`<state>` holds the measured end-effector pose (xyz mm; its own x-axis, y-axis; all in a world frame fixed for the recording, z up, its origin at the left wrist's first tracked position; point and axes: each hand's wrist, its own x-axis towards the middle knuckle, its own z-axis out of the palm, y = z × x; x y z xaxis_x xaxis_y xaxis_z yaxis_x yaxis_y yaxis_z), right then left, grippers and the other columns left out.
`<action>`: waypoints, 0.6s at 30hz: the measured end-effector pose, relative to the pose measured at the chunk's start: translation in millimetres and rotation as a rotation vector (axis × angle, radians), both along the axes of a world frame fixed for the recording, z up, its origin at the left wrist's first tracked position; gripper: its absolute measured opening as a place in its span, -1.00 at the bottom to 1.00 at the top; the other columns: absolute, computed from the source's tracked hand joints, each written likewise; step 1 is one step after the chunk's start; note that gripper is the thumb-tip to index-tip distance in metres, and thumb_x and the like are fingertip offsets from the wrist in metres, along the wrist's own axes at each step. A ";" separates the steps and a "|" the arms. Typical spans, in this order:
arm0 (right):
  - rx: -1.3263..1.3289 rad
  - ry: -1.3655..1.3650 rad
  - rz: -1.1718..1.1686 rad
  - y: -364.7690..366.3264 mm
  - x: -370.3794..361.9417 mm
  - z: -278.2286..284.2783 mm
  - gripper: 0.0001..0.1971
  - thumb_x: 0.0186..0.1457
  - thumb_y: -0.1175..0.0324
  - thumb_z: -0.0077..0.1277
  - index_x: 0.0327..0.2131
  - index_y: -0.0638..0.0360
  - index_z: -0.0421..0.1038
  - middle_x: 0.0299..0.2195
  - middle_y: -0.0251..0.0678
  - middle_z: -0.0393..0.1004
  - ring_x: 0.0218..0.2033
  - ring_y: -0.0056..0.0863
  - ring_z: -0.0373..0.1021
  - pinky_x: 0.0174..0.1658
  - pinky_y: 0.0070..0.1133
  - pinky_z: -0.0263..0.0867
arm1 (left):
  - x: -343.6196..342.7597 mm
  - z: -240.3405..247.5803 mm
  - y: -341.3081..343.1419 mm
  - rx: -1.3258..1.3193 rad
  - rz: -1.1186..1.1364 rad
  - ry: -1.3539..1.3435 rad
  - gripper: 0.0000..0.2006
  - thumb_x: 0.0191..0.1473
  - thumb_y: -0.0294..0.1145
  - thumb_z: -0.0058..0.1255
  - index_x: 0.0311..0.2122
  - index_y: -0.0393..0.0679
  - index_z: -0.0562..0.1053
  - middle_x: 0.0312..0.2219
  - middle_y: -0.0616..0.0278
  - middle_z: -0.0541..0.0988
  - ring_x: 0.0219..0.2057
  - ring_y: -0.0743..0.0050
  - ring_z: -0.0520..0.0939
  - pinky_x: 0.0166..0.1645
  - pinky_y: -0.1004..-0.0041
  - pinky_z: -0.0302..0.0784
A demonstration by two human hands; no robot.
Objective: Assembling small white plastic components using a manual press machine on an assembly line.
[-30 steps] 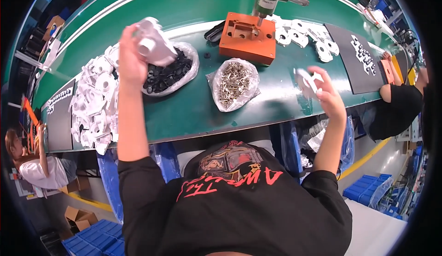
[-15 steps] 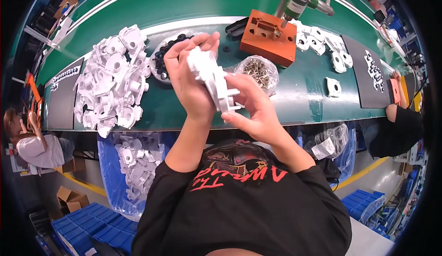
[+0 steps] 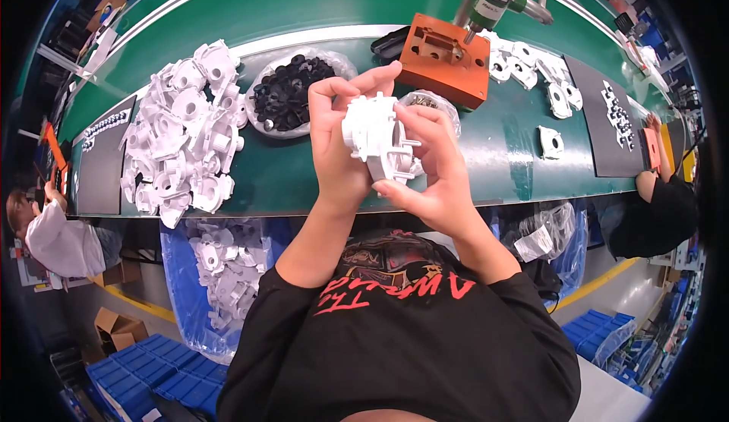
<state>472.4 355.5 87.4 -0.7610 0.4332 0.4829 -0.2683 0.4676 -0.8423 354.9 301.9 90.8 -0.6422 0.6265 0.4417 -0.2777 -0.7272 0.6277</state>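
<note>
A white moulded plastic part (image 3: 372, 135) with thin pegs on its side is held up above the bench's front edge. My left hand (image 3: 334, 145) cups it from the left, fingers curled behind it. On the other side my right hand (image 3: 434, 160) grips it between thumb and fingers. Past my hands lies a bag of black plastic pieces (image 3: 295, 92). A bag of small metal pins (image 3: 429, 103) is partly hidden behind my right hand. Behind that stands an orange fixture block (image 3: 444, 61) under a green press (image 3: 492, 1).
A large heap of white plastic parts (image 3: 186, 126) covers the left of the green bench (image 3: 493, 171). More white parts (image 3: 560, 102) lie at the right, one apart (image 3: 550, 143). Below the bench hangs a blue-lined bin (image 3: 182, 285) of white parts. Co-workers sit at both sides.
Both hands have shifted right with the white part and turned it, so its pegs show more. The bag of black pieces is now uncovered, while the pin bag is more hidden.
</note>
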 end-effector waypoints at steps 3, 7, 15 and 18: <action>-0.002 0.003 0.066 7.2 -0.9 -14.4 -0.27 -0.21 0.42 0.25 0.08 0.18 0.14 -0.02 -0.22 0.10 0.01 -0.39 0.20 0.03 -0.48 0.17 | 0.6 0.0 1.3 0.003 0.016 0.014 -0.89 0.16 -0.36 -0.30 -0.27 -0.12 0.13 -0.14 -0.17 0.42 0.04 -0.12 0.36 0.22 0.10 0.04; -0.161 0.055 0.067 2.1 1.3 -19.0 -0.11 -0.24 0.32 0.30 0.15 0.07 -0.04 -0.02 -0.18 0.12 0.01 -0.36 0.21 -0.01 -0.47 0.21 | 5.9 -9.0 4.3 -0.033 -0.009 0.110 -0.77 0.16 -0.29 -0.26 -0.15 -0.15 0.12 -0.03 -0.15 0.30 0.08 0.04 0.29 0.22 0.17 0.02; -0.346 0.174 -0.146 30.9 3.0 11.9 -0.05 -0.08 0.22 0.12 0.23 0.00 -0.39 0.07 0.00 0.11 0.05 -0.23 0.20 0.03 -0.35 0.21 | 11.7 -6.1 -10.5 -0.400 -0.014 0.248 -0.69 0.06 -0.37 0.02 -0.17 -0.27 0.22 -0.29 0.19 0.41 -0.24 0.55 0.41 -0.10 0.53 0.32; -0.327 0.249 -0.069 40.9 -7.4 -1.4 0.05 -0.06 -0.05 0.06 0.23 0.10 -0.52 0.08 0.04 0.02 0.08 -0.22 0.14 0.10 -0.39 0.10 | 26.0 -12.2 -6.8 -0.454 0.165 0.418 -0.74 0.04 -0.38 0.05 -0.26 -0.27 0.27 -0.43 0.20 0.46 -0.41 0.61 0.46 -0.28 0.54 0.40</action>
<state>465.1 396.5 86.0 -0.6022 0.6402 0.4769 -0.4597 0.2103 -0.8628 380.9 295.1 78.6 -0.5774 0.7176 0.3896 0.1505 -0.3754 0.9146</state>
